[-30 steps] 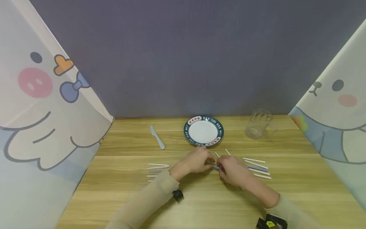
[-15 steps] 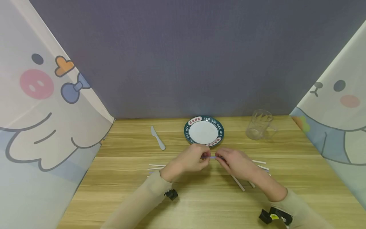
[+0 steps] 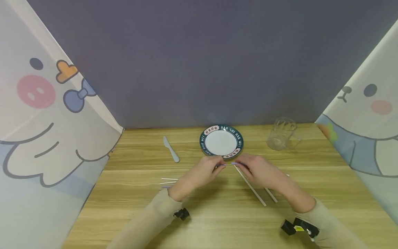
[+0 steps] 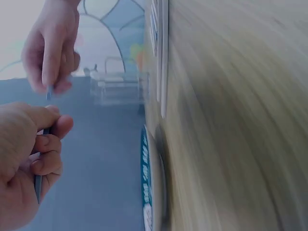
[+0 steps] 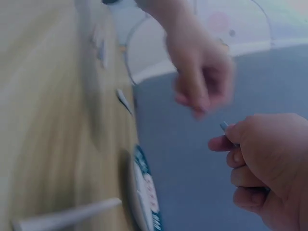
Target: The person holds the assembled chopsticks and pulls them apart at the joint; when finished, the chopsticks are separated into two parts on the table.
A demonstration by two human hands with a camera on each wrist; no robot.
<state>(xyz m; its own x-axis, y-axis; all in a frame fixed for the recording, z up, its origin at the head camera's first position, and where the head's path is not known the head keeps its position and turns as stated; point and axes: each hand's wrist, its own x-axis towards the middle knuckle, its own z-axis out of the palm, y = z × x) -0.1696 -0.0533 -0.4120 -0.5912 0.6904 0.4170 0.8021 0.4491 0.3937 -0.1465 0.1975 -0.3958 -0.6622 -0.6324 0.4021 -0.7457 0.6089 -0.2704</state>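
Just in front of the plate, both hands are raised over the table. My left hand point(image 3: 202, 173) pinches a thin purple stick piece point(image 4: 38, 187), which runs through its curled fingers in the left wrist view. Facing it, my right hand point(image 3: 259, 173) pinches another purple stick piece point(image 3: 234, 163) between thumb and forefinger, its short end poking out. A narrow gap separates the two ends; most of the right piece is hidden in the fingers. Below the right hand lie two long white sticks, the nearer one point(image 3: 252, 188) slanting toward the person.
A dark-rimmed plate point(image 3: 205, 147) stands behind the hands. Left of it lies a pale table knife point(image 3: 171, 149); a clear mug point(image 3: 281, 134) is at the back right. Short white sticks point(image 3: 169, 179) and a purple stick point(image 3: 166, 187) lie by the left forearm.
Both hands have risen and moved toward the plate. Half a second ago one purple length spanned them; now a gap shows between two purple ends. The long white sticks have come into fuller view.
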